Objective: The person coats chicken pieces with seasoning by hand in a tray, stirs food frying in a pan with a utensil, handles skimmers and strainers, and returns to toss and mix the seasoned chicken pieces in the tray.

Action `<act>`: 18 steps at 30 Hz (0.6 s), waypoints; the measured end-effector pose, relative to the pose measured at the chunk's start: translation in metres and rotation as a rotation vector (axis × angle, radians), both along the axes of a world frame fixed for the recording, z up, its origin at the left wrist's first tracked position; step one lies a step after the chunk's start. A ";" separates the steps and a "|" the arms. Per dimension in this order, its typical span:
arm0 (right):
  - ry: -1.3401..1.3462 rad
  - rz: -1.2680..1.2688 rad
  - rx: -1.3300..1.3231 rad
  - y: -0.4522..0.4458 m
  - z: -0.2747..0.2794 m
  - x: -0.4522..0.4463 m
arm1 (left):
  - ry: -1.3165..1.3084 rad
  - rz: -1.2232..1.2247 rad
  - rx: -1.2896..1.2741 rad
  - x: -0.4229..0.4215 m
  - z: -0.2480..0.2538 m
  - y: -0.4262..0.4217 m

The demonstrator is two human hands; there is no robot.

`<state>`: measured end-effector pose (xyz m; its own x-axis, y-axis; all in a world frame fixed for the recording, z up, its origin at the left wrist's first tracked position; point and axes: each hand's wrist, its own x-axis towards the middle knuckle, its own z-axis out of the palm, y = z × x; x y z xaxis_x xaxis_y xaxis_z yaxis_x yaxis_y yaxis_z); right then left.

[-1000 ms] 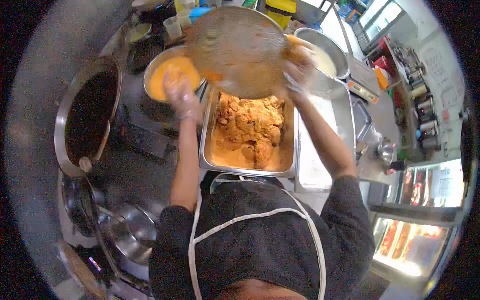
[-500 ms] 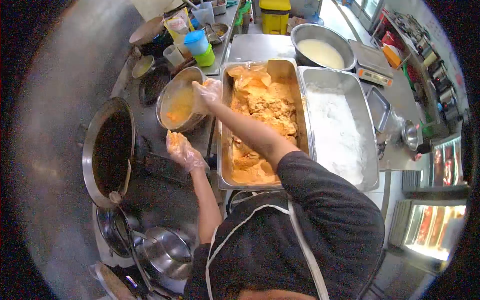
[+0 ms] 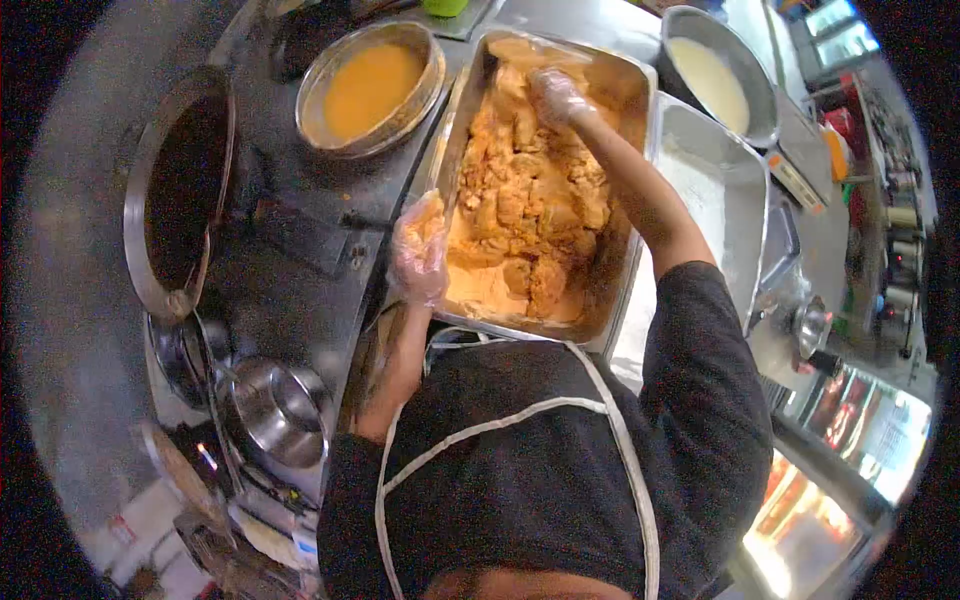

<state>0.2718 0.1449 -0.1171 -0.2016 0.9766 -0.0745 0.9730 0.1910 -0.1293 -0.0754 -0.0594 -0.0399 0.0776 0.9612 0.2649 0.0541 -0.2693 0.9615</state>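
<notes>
From the centre up to one o'clock, a deep rectangular silver steel tray, heaped with lumpy orange-coated pieces. Just beside it at two o'clock, partly behind the right arm, a rectangular steel tray of white powder. At ten o'clock, a wide round metal wok, filled with dark liquid. Between one and two o'clock, a round grey metal bowl of pale creamy liquid. At eleven o'clock, a round metal bowl of orange liquid, well clear of both hands. At eight o'clock, a shiny round steel pot.

Smallest, two hands in clear plastic gloves. Right hand at the heaped tray's twelve o'clock, down at the pieces; fingers partly hidden, cannot tell how open or whether gripping. Left hand by the same tray's eight o'clock rim, fingers upward, loosely bent and orange-smeared; cannot tell whether holding a piece.
</notes>
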 end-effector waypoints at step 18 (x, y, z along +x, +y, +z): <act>0.497 0.055 -0.153 -0.036 0.047 0.043 | -0.104 -0.013 -0.016 -0.003 0.001 0.005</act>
<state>0.3145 0.1090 -0.0704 -0.2995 0.9490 -0.0982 0.7762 0.1825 -0.6035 -0.0785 -0.0547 -0.0389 0.0629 0.9644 0.2568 -0.0494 -0.2539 0.9660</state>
